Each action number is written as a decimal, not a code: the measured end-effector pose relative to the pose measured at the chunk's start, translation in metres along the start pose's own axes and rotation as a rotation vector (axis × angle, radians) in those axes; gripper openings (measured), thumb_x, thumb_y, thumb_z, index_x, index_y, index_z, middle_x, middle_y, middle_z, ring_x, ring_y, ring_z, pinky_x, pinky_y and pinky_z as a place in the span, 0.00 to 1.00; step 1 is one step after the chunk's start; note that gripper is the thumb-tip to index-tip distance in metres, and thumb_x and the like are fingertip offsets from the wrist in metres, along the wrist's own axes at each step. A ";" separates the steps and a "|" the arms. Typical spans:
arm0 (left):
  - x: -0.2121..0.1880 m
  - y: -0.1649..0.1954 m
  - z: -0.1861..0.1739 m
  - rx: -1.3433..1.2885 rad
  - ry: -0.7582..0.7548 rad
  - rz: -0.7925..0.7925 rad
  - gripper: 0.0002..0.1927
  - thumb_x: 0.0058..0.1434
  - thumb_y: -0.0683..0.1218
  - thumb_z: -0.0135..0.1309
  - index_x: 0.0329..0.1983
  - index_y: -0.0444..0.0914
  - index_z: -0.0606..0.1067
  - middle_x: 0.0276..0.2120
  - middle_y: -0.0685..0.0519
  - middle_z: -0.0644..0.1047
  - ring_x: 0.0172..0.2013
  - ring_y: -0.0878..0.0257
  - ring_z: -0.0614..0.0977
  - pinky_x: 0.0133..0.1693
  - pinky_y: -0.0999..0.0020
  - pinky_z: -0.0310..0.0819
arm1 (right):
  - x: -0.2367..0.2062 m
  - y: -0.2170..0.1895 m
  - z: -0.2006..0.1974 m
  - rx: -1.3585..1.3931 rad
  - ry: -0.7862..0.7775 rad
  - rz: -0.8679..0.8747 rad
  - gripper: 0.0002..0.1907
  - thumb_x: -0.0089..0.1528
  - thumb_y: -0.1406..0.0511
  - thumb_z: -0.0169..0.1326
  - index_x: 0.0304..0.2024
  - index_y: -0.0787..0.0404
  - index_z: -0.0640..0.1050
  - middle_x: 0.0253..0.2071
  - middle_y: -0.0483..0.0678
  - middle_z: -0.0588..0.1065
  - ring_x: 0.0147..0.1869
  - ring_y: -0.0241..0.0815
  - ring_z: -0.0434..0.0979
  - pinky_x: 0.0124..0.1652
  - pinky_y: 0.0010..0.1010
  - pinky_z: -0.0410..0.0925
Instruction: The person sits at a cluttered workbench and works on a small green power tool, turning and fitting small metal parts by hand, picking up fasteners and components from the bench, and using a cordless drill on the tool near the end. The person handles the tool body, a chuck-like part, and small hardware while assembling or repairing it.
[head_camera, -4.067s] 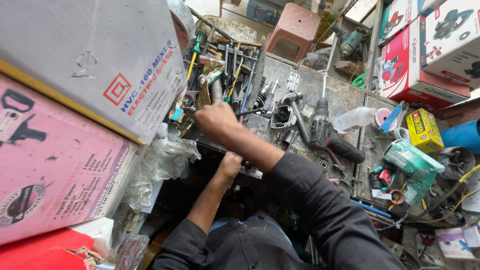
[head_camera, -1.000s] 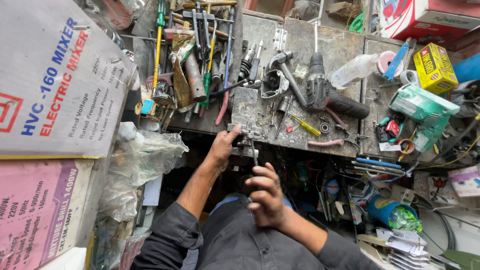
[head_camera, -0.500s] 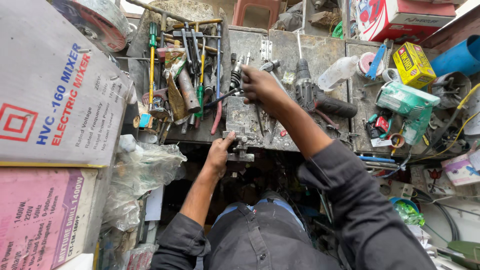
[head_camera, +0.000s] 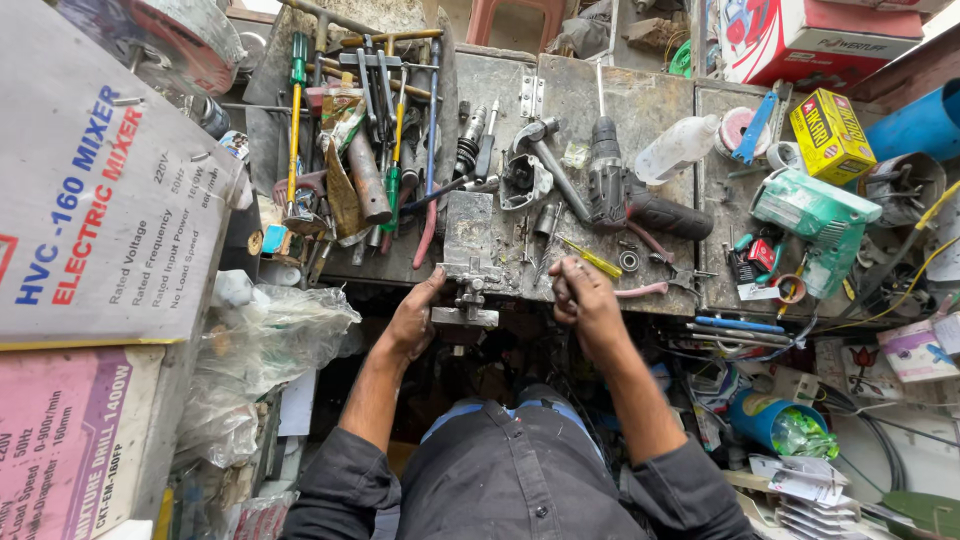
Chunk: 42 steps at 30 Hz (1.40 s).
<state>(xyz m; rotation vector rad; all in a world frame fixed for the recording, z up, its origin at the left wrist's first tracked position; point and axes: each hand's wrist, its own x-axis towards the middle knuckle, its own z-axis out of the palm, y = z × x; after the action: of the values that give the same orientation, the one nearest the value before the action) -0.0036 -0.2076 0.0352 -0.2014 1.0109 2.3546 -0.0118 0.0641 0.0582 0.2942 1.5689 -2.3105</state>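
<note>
The small bench vise (head_camera: 466, 290) sits at the front edge of the cluttered tabletop (head_camera: 640, 100), just ahead of the person, with the left hand (head_camera: 413, 322) wrapped against its left side and lower bar. The right hand (head_camera: 582, 295), just to the right of it and not touching it, is curled shut around a thin metal tool whose kind I cannot make out. Judging by this, the work looks to be in its early or middle part: the vise is being steadied, no workpiece shows clearly in it, and a dark drill (head_camera: 625, 195) lies untouched beyond.

Bright daylight (fisheye-bent edges), sharp focus
</note>
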 end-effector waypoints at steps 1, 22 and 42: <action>0.000 0.000 -0.001 0.033 0.014 0.026 0.31 0.72 0.60 0.37 0.65 0.32 0.68 0.54 0.47 0.78 0.51 0.58 0.82 0.50 0.61 0.81 | -0.003 0.011 0.000 0.011 0.002 0.040 0.11 0.71 0.59 0.46 0.40 0.59 0.73 0.23 0.38 0.62 0.22 0.26 0.54 0.22 0.19 0.53; -0.039 -0.009 -0.021 -0.021 0.368 0.366 0.22 0.72 0.52 0.44 0.51 0.27 0.76 0.43 0.42 0.80 0.43 0.56 0.83 0.48 0.61 0.78 | -0.024 0.053 -0.032 0.079 0.154 0.089 0.10 0.71 0.60 0.47 0.40 0.60 0.72 0.24 0.39 0.62 0.24 0.27 0.54 0.23 0.20 0.52; -0.112 -0.001 0.152 1.211 0.661 1.035 0.15 0.60 0.32 0.62 0.51 0.31 0.77 0.45 0.45 0.81 0.41 0.57 0.87 0.43 0.69 0.85 | -0.017 0.020 -0.073 0.055 0.022 0.047 0.09 0.71 0.62 0.47 0.41 0.62 0.72 0.25 0.40 0.61 0.25 0.28 0.55 0.24 0.21 0.53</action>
<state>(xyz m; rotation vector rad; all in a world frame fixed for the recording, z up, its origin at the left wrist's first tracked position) 0.1015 -0.1490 0.1803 0.0681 3.2279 1.8550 0.0103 0.1280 0.0197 0.3676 1.4942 -2.3249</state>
